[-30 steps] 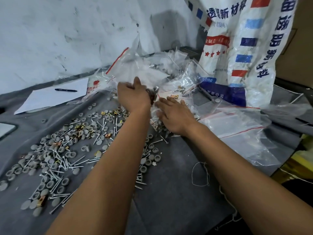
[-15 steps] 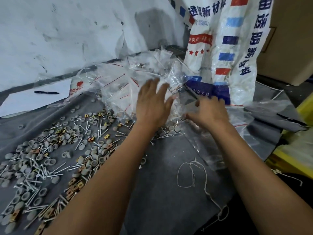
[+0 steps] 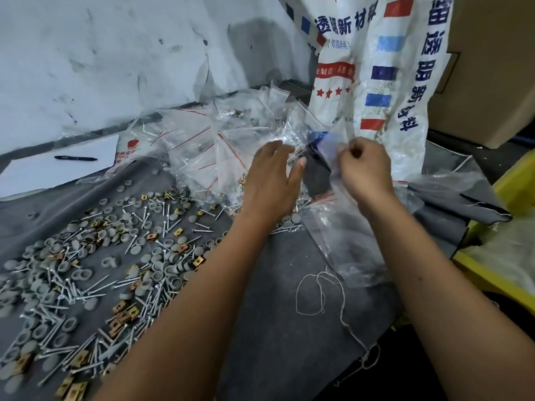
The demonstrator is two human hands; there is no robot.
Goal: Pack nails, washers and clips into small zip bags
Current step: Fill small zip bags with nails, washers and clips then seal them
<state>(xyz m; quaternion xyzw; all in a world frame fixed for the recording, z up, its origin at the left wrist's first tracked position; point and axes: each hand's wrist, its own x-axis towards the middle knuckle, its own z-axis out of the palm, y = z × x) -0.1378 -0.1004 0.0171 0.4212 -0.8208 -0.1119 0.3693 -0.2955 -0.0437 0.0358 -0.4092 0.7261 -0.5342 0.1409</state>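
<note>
1. Step in hand looks like fetching a fresh clear plastic zip bag (image 3: 333, 157) from the bag heap (image 3: 220, 143) at the bench back.
2. Your right hand (image 3: 363, 169) pinches that bag's edge, fingers curled; your left hand (image 3: 272, 180) hovers beside, fingers spread.
3. Next: you likely open its mouth, then load silver nails (image 3: 86, 290), grey round washers (image 3: 162, 267), brass square clips (image 3: 123, 315) lying loose left.

A scuffed white wall (image 3: 101, 53) rose beyond the hands, above a table spread with grey cloth (image 3: 283, 299). A printed woven sack (image 3: 376, 68) stood behind the right hand, a cardboard box (image 3: 492, 68) further right. Left of the hands a pen (image 3: 75, 158) lay on white paper (image 3: 58, 169). Loose string (image 3: 318, 293) lay near the right forearm.
</note>
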